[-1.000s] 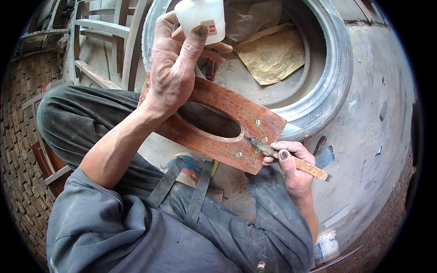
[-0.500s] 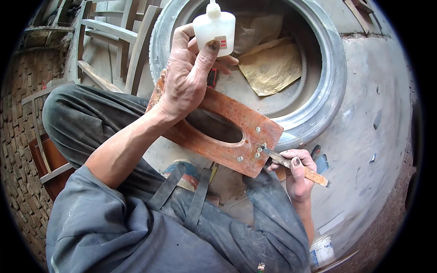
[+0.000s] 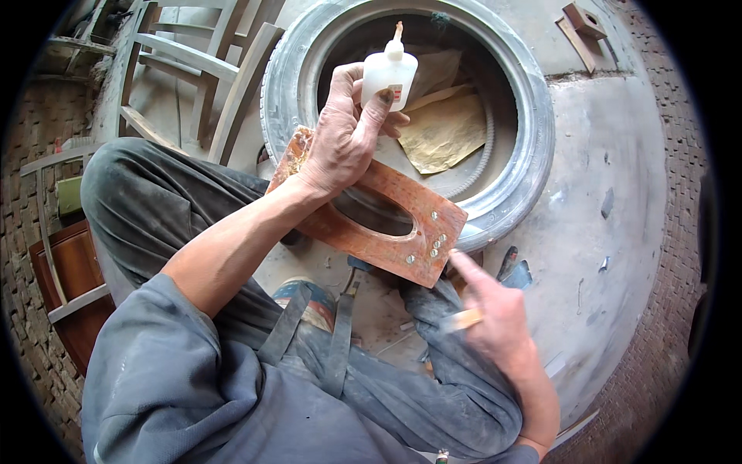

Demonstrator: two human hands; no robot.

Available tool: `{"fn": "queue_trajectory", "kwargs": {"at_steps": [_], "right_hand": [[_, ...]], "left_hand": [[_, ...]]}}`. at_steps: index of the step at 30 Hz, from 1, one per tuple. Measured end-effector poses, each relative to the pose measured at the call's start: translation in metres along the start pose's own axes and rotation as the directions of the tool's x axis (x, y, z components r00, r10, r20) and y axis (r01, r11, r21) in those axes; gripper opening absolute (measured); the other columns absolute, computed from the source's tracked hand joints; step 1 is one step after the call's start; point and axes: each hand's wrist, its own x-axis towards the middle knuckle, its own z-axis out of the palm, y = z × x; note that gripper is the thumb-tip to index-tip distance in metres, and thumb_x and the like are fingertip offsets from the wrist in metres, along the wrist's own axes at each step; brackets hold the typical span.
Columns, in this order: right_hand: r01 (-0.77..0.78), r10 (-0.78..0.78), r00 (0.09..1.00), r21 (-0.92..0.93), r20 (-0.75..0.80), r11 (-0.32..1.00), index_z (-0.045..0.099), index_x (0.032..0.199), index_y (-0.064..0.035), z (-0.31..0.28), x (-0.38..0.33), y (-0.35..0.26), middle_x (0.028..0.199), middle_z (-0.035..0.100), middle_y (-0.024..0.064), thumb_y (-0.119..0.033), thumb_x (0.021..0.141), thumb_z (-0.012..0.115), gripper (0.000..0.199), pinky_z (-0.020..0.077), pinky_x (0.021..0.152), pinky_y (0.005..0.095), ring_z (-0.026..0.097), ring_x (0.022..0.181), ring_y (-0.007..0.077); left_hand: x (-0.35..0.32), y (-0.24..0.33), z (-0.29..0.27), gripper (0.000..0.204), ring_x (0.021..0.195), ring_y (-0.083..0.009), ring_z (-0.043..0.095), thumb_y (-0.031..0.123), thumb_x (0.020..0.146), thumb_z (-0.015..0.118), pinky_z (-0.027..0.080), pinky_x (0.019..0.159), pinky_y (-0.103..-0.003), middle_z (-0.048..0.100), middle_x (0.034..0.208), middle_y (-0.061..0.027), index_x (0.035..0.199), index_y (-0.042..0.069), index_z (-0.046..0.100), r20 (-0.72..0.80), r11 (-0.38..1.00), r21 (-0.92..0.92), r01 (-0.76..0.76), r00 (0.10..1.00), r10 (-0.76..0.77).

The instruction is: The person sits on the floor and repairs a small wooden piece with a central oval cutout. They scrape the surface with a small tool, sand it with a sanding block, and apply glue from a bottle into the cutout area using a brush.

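Observation:
A white squeeze bottle (image 3: 386, 77) with a narrow, brownish nozzle stands upright in my left hand (image 3: 346, 131), thumb across its front. Below that hand lies a reddish-brown wooden board (image 3: 352, 241) with a long oval opening and several screw heads near its right end. My left wrist passes over the board's upper left part. My right hand (image 3: 498, 313), partly blurred, stretches its index finger to the board's lower right corner. Its other fingers are closed round a slim wooden-handled tool (image 3: 466, 319), whose far end is smeared by motion.
A large tyre (image 3: 533, 147) lies on the floor ahead, with a yellowish paper sheet (image 3: 444, 135) inside. Wooden chair frames (image 3: 239, 97) stand at the far left. A painted can (image 3: 313, 305) is between my legs. A blue scrap (image 3: 519, 274) lies right of the board.
My right hand has drawn the tool off the screws, turned it back towards me and stretched out its index finger. The bottle sits slightly lower and further right in view.

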Motion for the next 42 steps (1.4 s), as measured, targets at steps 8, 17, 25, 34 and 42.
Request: {"fn": "queue_trajectory", "kwargs": {"at_steps": [8,17,25,34,42], "right_hand": [[0.011,0.005,0.999,-0.360,0.043,0.933,0.045,0.164,-0.0003,0.065,0.007,-0.054,0.072,0.058,0.0056,-0.009,0.080,0.074,0.089,0.0524,0.052,0.0402,0.064,0.057,0.0230],[-0.170,0.155,0.985,-0.391,-0.071,0.905,0.037,0.159,0.0182,0.099,0.029,-0.082,0.075,0.068,0.0149,-0.006,0.082,0.069,0.087,0.0544,0.048,0.0415,0.069,0.053,0.0286],[-0.333,0.326,0.942,-0.327,-0.076,0.885,0.031,0.158,0.0231,0.097,0.049,-0.090,0.071,0.071,0.0217,-0.004,0.076,0.069,0.094,0.0581,0.054,0.0489,0.073,0.060,0.0387],[-0.536,0.537,0.843,-0.161,-0.037,0.829,0.030,0.158,0.0203,0.101,0.063,-0.110,0.076,0.074,0.0229,-0.002,0.080,0.064,0.088,0.0587,0.070,0.0546,0.073,0.070,0.0470],[-0.427,0.511,0.857,0.464,-0.067,0.776,0.045,0.156,0.0098,0.093,0.037,-0.123,0.084,0.076,0.0213,-0.013,0.101,0.062,0.062,0.0621,0.074,0.0403,0.079,0.077,0.0299]], "left_hand": [[-0.002,0.003,-0.001,0.035,0.097,-0.0168,0.076,0.023,0.116,0.056,0.063,0.077,-0.031,0.068,0.122,-0.0150,0.141,0.004,0.041,-0.020,1.000,0.002,0.015,1.000,-0.015],[-0.002,0.004,0.000,0.035,0.097,-0.0178,0.076,0.024,0.116,0.057,0.063,0.077,-0.031,0.069,0.120,-0.0152,0.140,0.003,0.042,-0.040,0.997,-0.076,0.017,0.999,-0.020],[-0.003,0.005,0.001,0.035,0.098,-0.0187,0.076,0.022,0.116,0.057,0.062,0.078,-0.031,0.070,0.122,-0.0161,0.142,0.004,0.041,-0.032,0.996,-0.084,0.002,0.999,-0.005],[-0.003,0.006,0.001,0.037,0.101,-0.0196,0.076,0.025,0.116,0.056,0.064,0.081,-0.032,0.068,0.124,-0.0161,0.142,0.004,0.041,-0.019,0.991,-0.132,0.007,1.000,-0.009],[-0.004,0.006,-0.001,0.037,0.100,-0.0190,0.076,0.025,0.116,0.056,0.063,0.080,-0.031,0.068,0.123,-0.0155,0.142,0.003,0.041,-0.024,0.991,-0.133,0.027,0.999,-0.030]]}}
